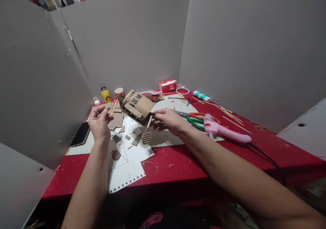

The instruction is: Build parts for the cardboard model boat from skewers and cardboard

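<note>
My right hand (169,121) grips the near right end of a cardboard model boat (139,104), raised above the table and tilted, with dark printed characters on its curved top. A small corrugated cardboard paddle (147,135) on a thin stick hangs below it, beside my right fingers. To the left of the model, my left hand (99,121) is raised with thumb and fingers pinched together. What is between them, if anything, is too small to make out. A thin wooden stick (114,107) shows just beyond the left fingers.
Cardboard scraps (116,155) lie on white paper (127,179) over a red cloth (173,161). Right are green-handled pliers (196,122), a pink glue gun (226,132) with a cord, and thin sticks (233,116). A phone (80,134), yellow bottle (106,94) and red box (168,85) stand around.
</note>
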`<act>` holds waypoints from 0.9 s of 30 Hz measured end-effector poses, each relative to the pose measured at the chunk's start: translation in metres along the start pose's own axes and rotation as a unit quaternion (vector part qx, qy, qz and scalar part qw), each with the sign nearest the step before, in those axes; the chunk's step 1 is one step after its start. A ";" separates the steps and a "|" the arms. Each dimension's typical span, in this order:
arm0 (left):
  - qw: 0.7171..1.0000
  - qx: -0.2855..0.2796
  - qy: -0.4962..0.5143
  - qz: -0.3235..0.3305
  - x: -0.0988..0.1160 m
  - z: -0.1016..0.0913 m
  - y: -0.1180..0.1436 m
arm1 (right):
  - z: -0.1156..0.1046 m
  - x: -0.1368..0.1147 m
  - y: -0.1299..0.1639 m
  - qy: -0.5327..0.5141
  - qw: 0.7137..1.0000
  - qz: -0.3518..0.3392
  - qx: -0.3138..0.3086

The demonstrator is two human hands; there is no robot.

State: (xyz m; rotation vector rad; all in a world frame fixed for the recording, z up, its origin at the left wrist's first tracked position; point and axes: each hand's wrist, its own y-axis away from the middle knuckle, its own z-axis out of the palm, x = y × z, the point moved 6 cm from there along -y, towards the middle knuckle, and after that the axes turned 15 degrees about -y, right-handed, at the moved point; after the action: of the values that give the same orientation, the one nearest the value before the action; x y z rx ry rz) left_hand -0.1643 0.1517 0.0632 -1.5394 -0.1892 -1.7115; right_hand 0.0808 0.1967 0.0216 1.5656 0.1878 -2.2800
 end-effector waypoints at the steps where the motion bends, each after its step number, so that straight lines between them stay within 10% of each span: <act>1: 1.000 -0.007 -0.006 0.021 0.005 0.000 0.000 | 0.000 0.000 0.000 0.007 1.000 0.005 -0.003; 14: 0.969 -0.194 -0.116 0.100 0.027 0.025 0.019 | 0.003 -0.001 0.002 0.061 0.998 0.021 -0.010; 27: 0.968 -0.206 -0.120 0.079 0.015 0.028 0.018 | 0.001 -0.001 0.000 0.063 0.998 0.010 -0.001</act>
State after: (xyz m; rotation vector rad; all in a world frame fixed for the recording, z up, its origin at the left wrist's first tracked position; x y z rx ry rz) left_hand -0.1304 0.1499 0.0768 -2.0098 0.1768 -1.4949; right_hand 0.0802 0.1965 0.0235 1.7048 0.2051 -2.1656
